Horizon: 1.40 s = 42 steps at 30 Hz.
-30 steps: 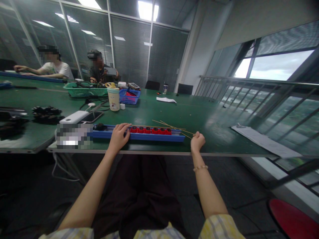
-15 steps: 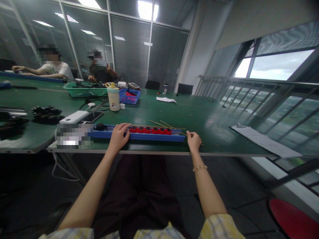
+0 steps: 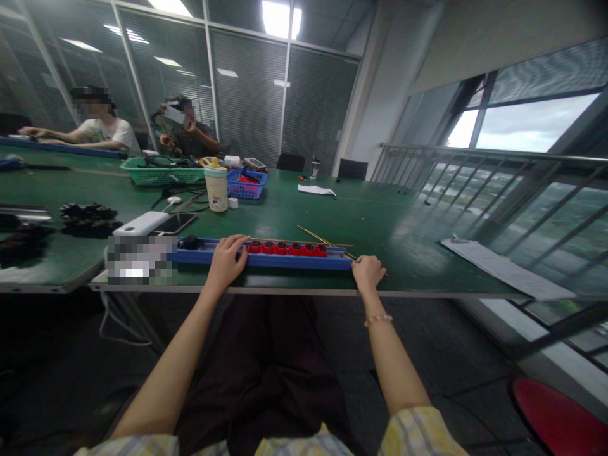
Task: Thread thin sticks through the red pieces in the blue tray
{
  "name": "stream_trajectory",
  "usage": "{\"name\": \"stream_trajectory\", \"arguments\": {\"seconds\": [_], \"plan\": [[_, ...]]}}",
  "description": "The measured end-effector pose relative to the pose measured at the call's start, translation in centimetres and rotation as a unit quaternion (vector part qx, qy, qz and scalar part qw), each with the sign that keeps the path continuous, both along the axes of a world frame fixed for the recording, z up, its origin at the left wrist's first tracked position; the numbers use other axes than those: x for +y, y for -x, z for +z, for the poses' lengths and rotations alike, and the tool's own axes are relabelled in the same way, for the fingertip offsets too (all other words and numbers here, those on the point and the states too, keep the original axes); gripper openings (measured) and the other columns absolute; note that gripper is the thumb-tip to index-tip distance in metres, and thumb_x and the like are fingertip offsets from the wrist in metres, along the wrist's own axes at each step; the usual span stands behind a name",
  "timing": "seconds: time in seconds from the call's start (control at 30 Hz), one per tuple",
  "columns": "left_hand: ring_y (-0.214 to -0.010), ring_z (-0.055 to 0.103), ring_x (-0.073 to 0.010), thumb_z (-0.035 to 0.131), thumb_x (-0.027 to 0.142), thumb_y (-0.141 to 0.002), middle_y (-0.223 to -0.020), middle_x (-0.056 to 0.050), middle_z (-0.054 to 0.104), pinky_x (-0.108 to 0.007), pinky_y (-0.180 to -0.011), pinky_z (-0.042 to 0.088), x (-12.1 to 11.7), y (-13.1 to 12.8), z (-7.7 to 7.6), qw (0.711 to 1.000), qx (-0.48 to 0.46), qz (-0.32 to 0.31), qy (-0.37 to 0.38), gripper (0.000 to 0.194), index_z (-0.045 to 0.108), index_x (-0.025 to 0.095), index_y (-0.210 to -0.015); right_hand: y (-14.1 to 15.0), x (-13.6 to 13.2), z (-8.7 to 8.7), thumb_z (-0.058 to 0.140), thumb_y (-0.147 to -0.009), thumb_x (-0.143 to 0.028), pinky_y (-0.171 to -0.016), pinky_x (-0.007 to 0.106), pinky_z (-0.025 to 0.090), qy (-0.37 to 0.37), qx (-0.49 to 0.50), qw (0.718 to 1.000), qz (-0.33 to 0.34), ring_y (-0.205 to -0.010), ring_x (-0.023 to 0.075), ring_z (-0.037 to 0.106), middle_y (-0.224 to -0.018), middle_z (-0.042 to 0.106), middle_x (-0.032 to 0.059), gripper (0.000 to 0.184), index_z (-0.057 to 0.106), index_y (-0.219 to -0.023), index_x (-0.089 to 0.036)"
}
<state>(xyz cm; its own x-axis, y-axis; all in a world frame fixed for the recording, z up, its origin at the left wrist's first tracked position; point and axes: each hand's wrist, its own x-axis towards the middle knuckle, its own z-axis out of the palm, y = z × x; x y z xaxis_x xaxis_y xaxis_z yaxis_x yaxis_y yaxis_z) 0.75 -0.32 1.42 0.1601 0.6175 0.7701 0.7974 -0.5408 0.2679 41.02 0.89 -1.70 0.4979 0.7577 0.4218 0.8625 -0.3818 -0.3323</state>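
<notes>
A long blue tray (image 3: 285, 260) lies along the near edge of the green table (image 3: 389, 234), with a row of small red parts (image 3: 287, 248) in it. My left hand (image 3: 226, 259) rests on the tray just left of the red parts, fingers curled over its rim. My right hand (image 3: 368, 272) sits at the tray's right end, fingers closed in a pinch on thin wooden sticks (image 3: 323, 240) that run back across the table.
A white power bank (image 3: 141, 223), phone, bottle (image 3: 216, 185), green basket (image 3: 161, 171) and blue basket (image 3: 247, 183) stand further back left. Black parts (image 3: 88, 214) lie far left. Paper sheets (image 3: 503, 268) lie right. Two other people sit at the far left. A railing runs along the right.
My right hand moved left from beyond the tray's end to right beside it, drawing the wooden sticks with it. My left hand stayed put.
</notes>
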Motion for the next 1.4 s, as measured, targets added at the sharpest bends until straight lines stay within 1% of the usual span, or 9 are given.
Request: {"name": "stream_trajectory", "arguments": {"seconds": [0.13,0.23,0.4,0.53,0.7,0.9,1.03,1.17,1.4], "plan": [[-0.110,0.058,-0.0256,0.046,0.025,-0.093,-0.121,-0.008,0.065,-0.045,-0.102,0.045,0.0,0.0,0.0,1.000,0.000,-0.002,-0.002,0.035,0.064,0.022,-0.123,0.3,-0.1,0.1,0.058,-0.091,-0.050,-0.087,0.046,0.038,0.014,-0.027,0.999,-0.018,-0.104,0.0345,0.057,-0.105,0.064,0.0231,0.044,0.076,-0.096,-0.011],[-0.110,0.058,-0.0257,0.047,0.025,-0.093,-0.121,-0.008,0.065,-0.045,-0.101,0.045,0.0,-0.1,0.1,1.000,-0.003,0.000,0.003,0.035,0.064,0.023,-0.123,0.5,-0.3,0.0,0.054,-0.092,-0.052,-0.088,0.048,0.036,0.010,-0.046,0.998,-0.034,-0.104,0.0362,0.057,-0.106,0.063,0.0246,0.048,0.074,-0.096,-0.008],[-0.111,0.057,-0.0260,0.047,0.024,-0.092,-0.121,-0.008,0.065,-0.045,-0.101,0.045,-0.1,-0.1,0.1,1.000,-0.004,0.000,0.002,0.036,0.064,0.023,-0.123,0.9,-0.6,0.0,0.051,-0.095,-0.048,-0.089,0.050,0.033,0.010,-0.054,0.997,-0.051,-0.099,0.0344,0.060,-0.105,0.062,0.0228,0.045,0.072,-0.101,-0.009],[-0.111,0.058,-0.0259,0.047,0.024,-0.093,-0.121,-0.008,0.065,-0.045,-0.102,0.045,0.0,-0.1,0.0,1.000,-0.001,0.002,0.000,0.035,0.064,0.023,-0.123,1.0,-0.7,0.3,0.051,-0.097,-0.041,-0.089,0.048,0.032,0.012,-0.047,0.998,-0.040,-0.098,0.0319,0.061,-0.104,0.064,0.0194,0.034,0.068,-0.111,-0.015],[-0.112,0.057,-0.0258,0.046,0.025,-0.093,-0.122,-0.008,0.064,-0.045,-0.102,0.045,0.1,0.0,-0.1,1.000,0.003,0.001,0.000,0.035,0.063,0.023,-0.124,0.9,-0.8,0.3,0.050,-0.097,-0.030,-0.088,0.043,0.034,0.029,-0.050,0.998,-0.017,-0.104,0.0304,0.059,-0.107,0.063,0.0183,0.025,0.069,-0.108,-0.017],[-0.111,0.058,-0.0260,0.046,0.025,-0.093,-0.121,-0.008,0.065,-0.045,-0.102,0.045,0.0,0.0,0.0,1.000,0.003,0.004,0.002,0.036,0.064,0.023,-0.124,0.9,-0.7,0.1,0.044,-0.095,-0.019,-0.088,0.043,0.034,0.027,-0.063,0.998,-0.014,-0.108,0.0313,0.055,-0.111,0.063,0.0205,0.028,0.067,-0.110,-0.012],[-0.111,0.058,-0.0263,0.046,0.025,-0.093,-0.121,-0.008,0.065,-0.046,-0.102,0.045,0.0,0.0,0.1,1.000,0.001,0.002,0.003,0.036,0.064,0.023,-0.124,1.2,-0.8,0.4,0.036,-0.094,-0.011,-0.089,0.045,0.032,0.015,-0.054,0.998,-0.018,-0.107,0.0307,0.054,-0.109,0.064,0.0178,0.037,0.066,-0.113,-0.017],[-0.110,0.058,-0.0260,0.046,0.025,-0.093,-0.121,-0.009,0.065,-0.045,-0.102,0.045,-0.2,-0.1,0.2,1.000,0.000,0.000,0.002,0.035,0.064,0.022,-0.123,1.5,-1.1,0.7,0.033,-0.095,-0.011,-0.091,0.049,0.029,0.019,-0.050,0.998,-0.037,-0.109,0.0324,0.051,-0.109,0.064,0.0195,0.039,0.068,-0.113,-0.018],[-0.112,0.057,-0.0260,0.046,0.024,-0.092,-0.122,-0.008,0.064,-0.045,-0.102,0.045,-0.1,-0.1,0.0,1.000,-0.002,0.001,0.001,0.036,0.063,0.023,-0.124,1.4,-1.0,0.6,0.035,-0.094,-0.012,-0.089,0.050,0.031,0.020,-0.061,0.996,-0.054,-0.109,0.0345,0.050,-0.109,0.060,0.0207,0.037,0.071,-0.103,-0.015]]}}
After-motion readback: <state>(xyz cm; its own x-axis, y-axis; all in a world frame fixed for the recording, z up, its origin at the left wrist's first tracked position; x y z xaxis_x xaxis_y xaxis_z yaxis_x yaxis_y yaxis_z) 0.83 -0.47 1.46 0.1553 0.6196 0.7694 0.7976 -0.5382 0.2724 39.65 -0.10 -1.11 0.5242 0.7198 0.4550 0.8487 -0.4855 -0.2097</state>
